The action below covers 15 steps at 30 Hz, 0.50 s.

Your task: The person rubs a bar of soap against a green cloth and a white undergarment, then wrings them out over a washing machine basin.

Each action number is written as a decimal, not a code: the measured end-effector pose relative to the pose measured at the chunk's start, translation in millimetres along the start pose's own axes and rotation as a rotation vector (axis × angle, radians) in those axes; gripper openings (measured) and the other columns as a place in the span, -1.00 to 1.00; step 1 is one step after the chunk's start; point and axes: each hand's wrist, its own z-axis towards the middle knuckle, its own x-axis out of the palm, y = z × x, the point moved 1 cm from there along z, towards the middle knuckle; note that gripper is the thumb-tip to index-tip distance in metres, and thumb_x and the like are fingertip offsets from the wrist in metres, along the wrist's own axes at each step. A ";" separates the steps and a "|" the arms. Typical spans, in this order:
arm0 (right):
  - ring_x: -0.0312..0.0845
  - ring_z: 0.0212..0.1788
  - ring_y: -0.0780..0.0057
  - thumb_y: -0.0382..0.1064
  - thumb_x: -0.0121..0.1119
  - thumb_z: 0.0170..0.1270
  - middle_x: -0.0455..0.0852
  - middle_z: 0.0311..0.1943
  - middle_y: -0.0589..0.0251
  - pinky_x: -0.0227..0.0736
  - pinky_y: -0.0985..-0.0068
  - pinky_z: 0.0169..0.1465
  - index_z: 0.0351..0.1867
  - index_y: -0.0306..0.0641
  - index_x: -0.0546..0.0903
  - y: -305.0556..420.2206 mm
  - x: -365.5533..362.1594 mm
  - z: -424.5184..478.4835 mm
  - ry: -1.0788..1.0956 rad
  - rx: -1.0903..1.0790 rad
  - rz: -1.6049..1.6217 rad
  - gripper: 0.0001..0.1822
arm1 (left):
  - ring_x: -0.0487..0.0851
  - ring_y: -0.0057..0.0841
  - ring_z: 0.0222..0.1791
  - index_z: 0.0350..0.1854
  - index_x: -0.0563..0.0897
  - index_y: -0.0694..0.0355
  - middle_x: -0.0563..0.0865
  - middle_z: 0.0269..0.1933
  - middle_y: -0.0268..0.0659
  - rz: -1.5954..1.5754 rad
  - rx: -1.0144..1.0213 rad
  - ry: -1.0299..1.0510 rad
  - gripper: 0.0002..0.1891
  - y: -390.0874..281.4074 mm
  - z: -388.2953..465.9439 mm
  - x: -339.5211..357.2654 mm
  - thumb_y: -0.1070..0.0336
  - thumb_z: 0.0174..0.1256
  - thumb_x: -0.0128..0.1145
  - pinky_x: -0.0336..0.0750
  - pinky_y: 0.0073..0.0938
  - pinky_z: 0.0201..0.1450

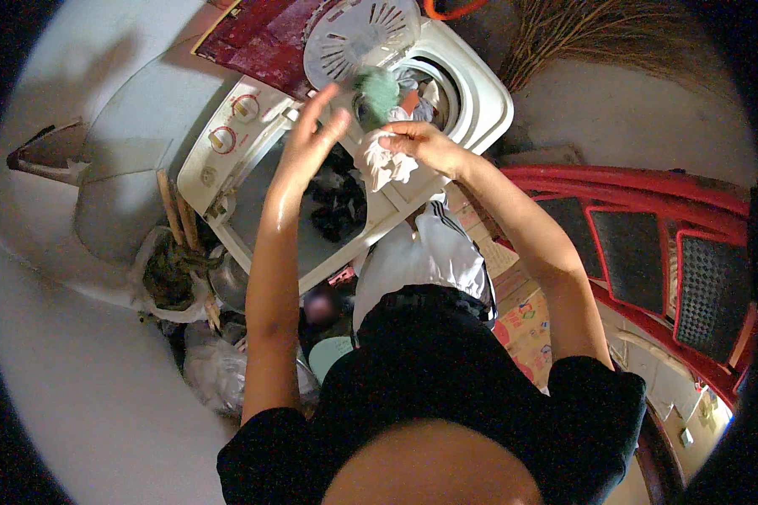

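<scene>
A white twin-tub washing machine [410, 205] stands before me. My right hand [424, 146] grips a crumpled white cloth [379, 165] between the two tubs. My left hand [316, 129] is raised over the washing tub with its fingers apart, holding nothing. A green cloth [379, 91], blurred, is just beyond the hands at the near rim of the spin tub. Grey, white and orange-red clothes [424, 101] lie in the round spin tub. Dark clothes [338, 202] sit in the greyish water of the washing tub. The slotted clear inner lid [360, 38] is raised.
The machine's dark red lid [259, 44] stands raised at the back. Control knobs [245, 108] line the left side. A sack [164, 278] with wooden sticks and a plastic bag [218, 372] are at the left. A red frame with dark panels [628, 252] is at the right, below a twig broom [562, 31].
</scene>
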 end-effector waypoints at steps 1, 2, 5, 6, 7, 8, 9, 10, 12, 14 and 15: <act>0.48 -0.18 0.70 -0.10 0.15 0.35 0.67 -0.26 0.41 0.39 0.64 -0.10 -0.08 -0.30 0.63 8.5 -1.2 -1.2 -0.040 -0.001 -0.046 -0.69 | 0.25 -0.37 0.39 0.32 0.36 0.24 0.36 0.36 -0.15 0.071 0.055 0.153 -0.34 -0.2 -4.5 2.1 0.11 0.19 0.28 0.07 -0.36 0.40; 0.48 -0.18 0.70 -0.07 0.14 0.35 0.67 -0.26 0.41 0.39 0.64 -0.11 -0.07 -0.30 0.63 18.5 -0.8 -2.5 -0.047 -0.038 -0.045 -0.67 | 0.35 -0.39 0.33 0.28 0.39 0.30 0.47 0.27 -0.11 -0.002 0.106 0.253 -0.33 -0.2 -12.2 8.7 0.20 0.13 0.34 0.15 -0.36 0.36; 0.47 -0.21 0.67 -0.01 0.16 0.33 0.66 -0.28 0.41 0.39 0.63 -0.10 -0.07 -0.32 0.63 54.1 3.0 -2.9 0.024 0.040 -0.192 -0.61 | 0.64 -0.55 -0.11 0.17 0.51 0.35 0.71 -0.09 -0.22 0.037 -0.040 0.189 -0.53 15.3 -27.6 4.8 0.35 0.20 0.27 0.47 -0.55 0.04; 0.46 -0.21 0.62 0.02 0.25 0.25 0.64 -0.24 0.35 0.39 0.61 -0.09 -0.03 -0.33 0.60 57.2 2.0 -0.7 0.032 -0.073 -0.186 -0.55 | 0.62 -0.62 -0.17 0.15 0.53 0.33 0.72 -0.14 -0.26 0.037 0.021 0.092 -0.58 8.5 -32.3 1.6 0.38 0.24 0.23 0.47 -0.60 -0.02; 0.45 -0.19 0.57 -0.03 0.34 0.16 0.61 -0.20 0.25 0.40 0.58 -0.09 0.01 -0.31 0.54 67.0 3.8 -1.9 -0.003 -0.308 -0.281 -0.51 | 0.61 -0.68 -0.22 0.14 0.54 0.32 0.72 -0.19 -0.30 0.038 0.081 -0.005 -0.62 -2.7 -37.7 -2.0 0.41 0.28 0.18 0.47 -0.65 -0.07; 0.43 -0.16 0.59 -0.13 0.34 0.17 0.59 -0.21 0.29 0.39 0.58 -0.07 0.02 -0.28 0.49 79.1 1.6 -4.8 -0.013 -0.325 -0.431 -0.55 | 0.58 -0.72 -0.24 0.21 0.48 0.34 0.69 -0.21 -0.39 0.031 0.076 0.005 -0.58 -13.3 -41.6 -11.6 0.38 0.32 0.14 0.43 -0.70 -0.09; 0.40 -0.14 0.62 -0.22 0.33 0.18 0.56 -0.22 0.32 0.38 0.58 -0.06 0.03 -0.25 0.45 92.9 1.1 -5.3 -0.007 -0.347 -0.582 -0.57 | 0.48 -0.81 -0.34 0.29 0.41 0.27 0.65 -0.31 -0.49 -0.039 0.124 -0.064 -0.54 -18.3 -47.8 -19.4 0.38 0.34 0.10 0.35 -0.79 -0.20; 0.41 -0.16 0.62 -0.33 0.30 0.17 0.56 -0.25 0.33 0.39 0.58 -0.07 0.01 -0.23 0.44 96.3 -1.5 -3.2 -0.038 -0.297 -0.564 -0.60 | 0.43 -0.83 -0.38 0.33 0.37 0.23 0.61 -0.36 -0.52 0.026 0.116 -0.098 -0.50 -31.7 -54.1 -28.8 0.39 0.34 0.10 0.31 -0.81 -0.24; 0.40 -0.26 0.71 -0.31 0.30 0.20 0.57 -0.24 0.40 0.37 0.67 -0.16 -0.06 -0.24 0.51 109.3 2.2 -4.7 -0.043 -0.309 -0.426 -0.69 | 0.29 -0.85 -0.46 0.41 0.27 0.11 0.47 -0.48 -0.60 0.110 0.181 -0.196 -0.41 -48.7 -64.6 -46.6 0.42 0.33 0.09 0.16 -0.85 -0.35; 0.39 -0.33 0.79 -0.26 0.29 0.22 0.59 -0.22 0.49 0.33 0.76 -0.22 -0.16 -0.23 0.61 116.0 3.8 1.3 -0.074 -0.309 -0.366 -0.80 | 0.32 -0.84 -0.45 0.42 0.24 0.10 0.50 -0.41 -0.56 -0.012 0.253 -0.343 -0.41 -61.6 -75.8 -55.2 0.43 0.35 0.07 0.19 -0.84 -0.36; 0.41 -0.28 0.77 -0.23 0.25 0.27 0.60 -0.22 0.52 0.32 0.75 -0.15 -0.16 -0.20 0.63 121.3 9.8 1.2 -0.080 -0.301 -0.348 -0.83 | 0.33 -0.83 -0.44 0.42 0.23 0.10 0.51 -0.37 -0.54 -0.112 0.310 -0.435 -0.41 -70.2 -79.5 -54.1 0.44 0.35 0.06 0.20 -0.83 -0.37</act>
